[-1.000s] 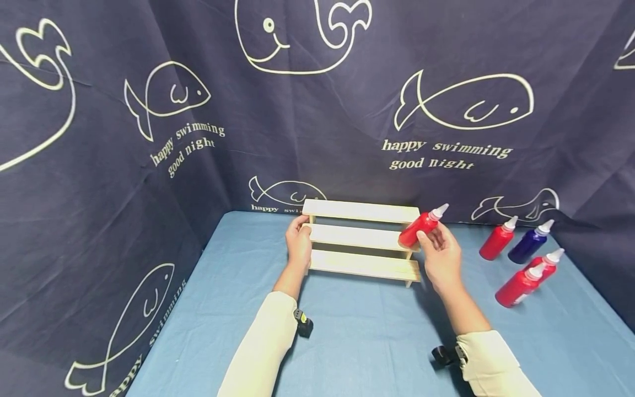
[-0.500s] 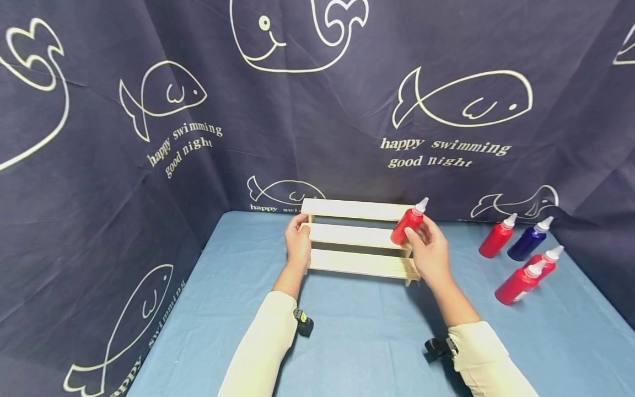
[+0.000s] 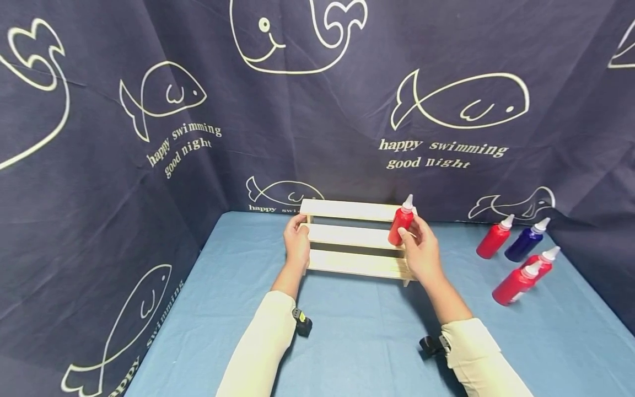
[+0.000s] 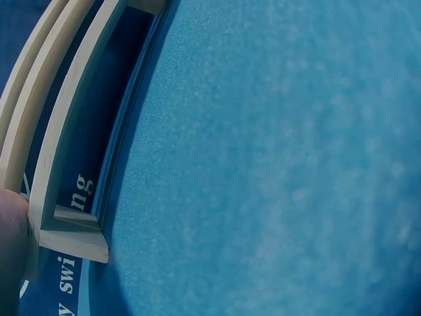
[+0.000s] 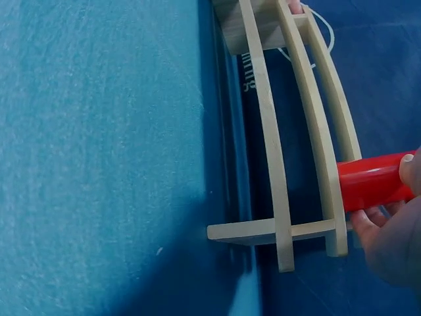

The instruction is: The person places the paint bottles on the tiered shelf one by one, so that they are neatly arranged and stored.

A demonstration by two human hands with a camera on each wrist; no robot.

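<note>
Both forearms (image 3: 262, 343) are slanting toward the far side, with the left hand (image 3: 296, 242) gripping the left end of a three-tier wooden rack (image 3: 354, 264). The right hand (image 3: 423, 251) is pinching a red bottle (image 3: 399, 226), holding it nozzle-up at the right end of the middle shelf (image 3: 342, 236); whether its base is touching, I cannot tell. The top shelf (image 3: 347, 209) is standing just behind it. Well apart at right, three other red bottles (image 3: 512, 288) and a blue bottle (image 3: 524, 245) are standing on blue cloth (image 3: 362, 331).
</note>
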